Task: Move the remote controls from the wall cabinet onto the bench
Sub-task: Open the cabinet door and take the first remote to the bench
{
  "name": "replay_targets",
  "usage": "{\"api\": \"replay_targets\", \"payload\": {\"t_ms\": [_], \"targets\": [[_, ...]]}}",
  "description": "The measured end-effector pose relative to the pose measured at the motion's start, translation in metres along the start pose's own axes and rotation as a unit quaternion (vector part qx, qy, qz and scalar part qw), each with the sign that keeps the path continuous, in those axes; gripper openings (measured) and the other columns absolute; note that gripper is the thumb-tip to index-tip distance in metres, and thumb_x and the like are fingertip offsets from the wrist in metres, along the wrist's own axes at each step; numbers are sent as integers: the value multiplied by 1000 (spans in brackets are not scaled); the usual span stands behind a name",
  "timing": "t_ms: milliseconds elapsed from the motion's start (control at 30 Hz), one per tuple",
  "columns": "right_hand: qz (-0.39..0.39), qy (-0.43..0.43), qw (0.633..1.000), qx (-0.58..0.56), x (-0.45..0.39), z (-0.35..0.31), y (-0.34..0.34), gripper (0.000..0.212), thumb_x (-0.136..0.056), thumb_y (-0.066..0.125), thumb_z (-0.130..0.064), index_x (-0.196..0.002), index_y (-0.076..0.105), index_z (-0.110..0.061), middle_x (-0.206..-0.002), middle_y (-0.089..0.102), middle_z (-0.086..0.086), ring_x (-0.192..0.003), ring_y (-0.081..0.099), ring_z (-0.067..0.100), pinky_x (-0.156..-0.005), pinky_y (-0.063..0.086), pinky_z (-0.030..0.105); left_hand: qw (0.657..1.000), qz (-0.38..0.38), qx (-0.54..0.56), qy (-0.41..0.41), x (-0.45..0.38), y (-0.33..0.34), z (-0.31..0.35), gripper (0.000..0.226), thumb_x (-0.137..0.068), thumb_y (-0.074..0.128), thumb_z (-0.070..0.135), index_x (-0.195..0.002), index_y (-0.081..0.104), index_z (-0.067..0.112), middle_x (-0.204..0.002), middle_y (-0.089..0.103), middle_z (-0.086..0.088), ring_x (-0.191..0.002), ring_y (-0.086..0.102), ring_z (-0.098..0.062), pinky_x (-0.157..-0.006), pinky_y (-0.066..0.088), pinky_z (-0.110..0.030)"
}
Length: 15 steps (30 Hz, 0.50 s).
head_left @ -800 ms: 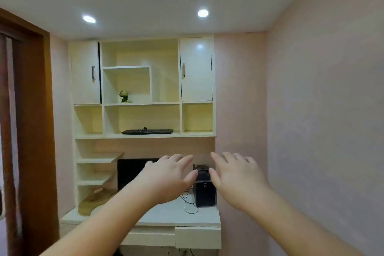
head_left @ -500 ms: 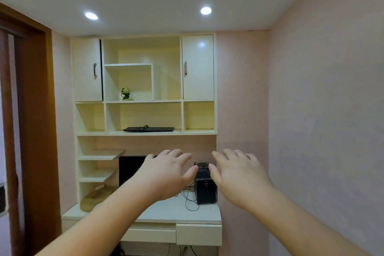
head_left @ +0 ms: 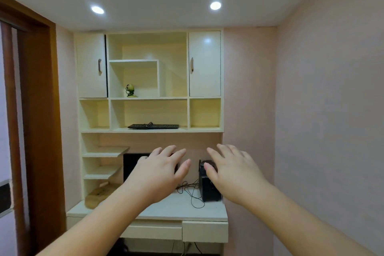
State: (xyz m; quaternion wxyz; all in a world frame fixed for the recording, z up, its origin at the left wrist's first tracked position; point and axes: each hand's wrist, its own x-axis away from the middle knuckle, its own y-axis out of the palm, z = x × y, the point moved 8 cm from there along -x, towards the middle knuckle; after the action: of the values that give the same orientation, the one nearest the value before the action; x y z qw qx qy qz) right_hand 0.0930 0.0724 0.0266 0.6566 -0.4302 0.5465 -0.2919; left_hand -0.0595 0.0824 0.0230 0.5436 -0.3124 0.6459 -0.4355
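A cream wall cabinet (head_left: 204,97) fills the far wall, with open shelves in the middle and two closed doors, a left door (head_left: 92,66) and a right door (head_left: 204,63). I see no remote control in the open shelves. My left hand (head_left: 161,172) and my right hand (head_left: 232,170) are stretched out in front of me, palms down, fingers apart, holding nothing. They hover side by side, well short of the cabinet. No bench is in view.
A black keyboard (head_left: 153,126) lies on the middle shelf. A small green figurine (head_left: 130,90) stands on the shelf above. Below, a white desk (head_left: 178,209) carries a dark monitor (head_left: 133,164), a black speaker (head_left: 207,185) and cables. A wooden door frame (head_left: 39,122) is at left.
The view has drifted slightly so the cabinet sits a little higher and nearer. Both hands stay outstretched and empty, barely moved.
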Motion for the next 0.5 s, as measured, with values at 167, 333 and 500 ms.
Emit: {"api": "replay_targets", "payload": {"t_ms": [167, 333, 500], "targets": [[-38, 21, 999, 25, -8, -1, 20, 54, -99, 16, -51, -148, 25, -30, -158, 19, 1, -144, 13, 27, -117, 8, 45, 1000, 1, -7, 16, -3, 9, -7, 58, -95, 12, 61, -150, 18, 41, -160, 17, 12, -148, 10, -14, -116, 18, -44], [-31, 20, 999, 34, -18, 18, 31, 52, -99, 17, -50, -144, 32, -29, -152, 30, -1, -141, 21, 24, -116, 13, 41, 999, -5, -6, 31, -20, 29, 1, 59, -95, 11, 62, -149, 22, 40, -161, 12, 11, -148, 3, -13, -119, 8, -46], [-29, 14, 999, 28, -37, 51, 46, 52, -99, 18, -50, -146, 27, -31, -155, 25, -2, -143, 18, 20, -117, 13, 40, 999, -13, -14, 34, -61, 53, 19, 58, -95, 13, 62, -146, 30, 40, -161, 11, 10, -148, 1, -15, -118, 4, -51]]}}
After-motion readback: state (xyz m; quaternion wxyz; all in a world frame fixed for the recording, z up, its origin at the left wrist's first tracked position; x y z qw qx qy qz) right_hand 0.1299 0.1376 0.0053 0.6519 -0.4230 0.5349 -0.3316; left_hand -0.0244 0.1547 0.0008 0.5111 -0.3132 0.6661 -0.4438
